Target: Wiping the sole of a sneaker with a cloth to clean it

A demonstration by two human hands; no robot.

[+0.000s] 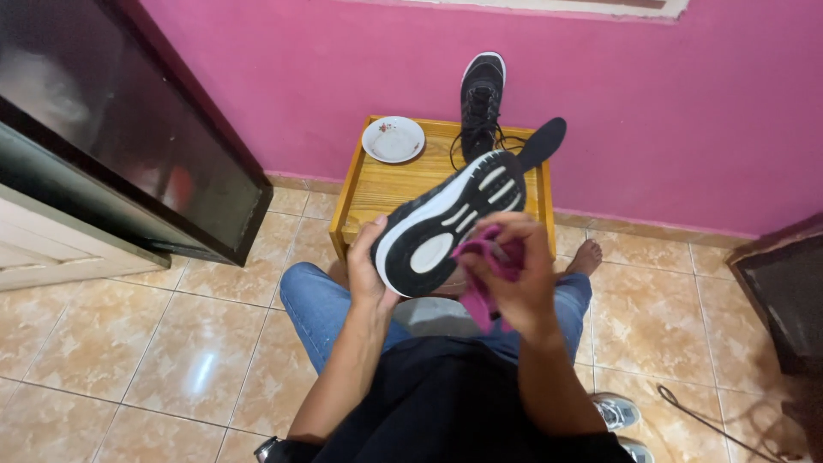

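Observation:
My left hand grips a black sneaker by its heel, sole turned up, showing a black and white tread. My right hand holds a crumpled pink cloth pressed against the sole's right edge. Both hands are above my lap in blue jeans. A second black sneaker leans upright against the pink wall on a small wooden table, with a dark insole beside it.
A white saucer with crumbs sits on the table's left rear. A dark glossy cabinet stands at left, a dark piece of furniture at right. A grey shoe and a cord lie on the tiled floor.

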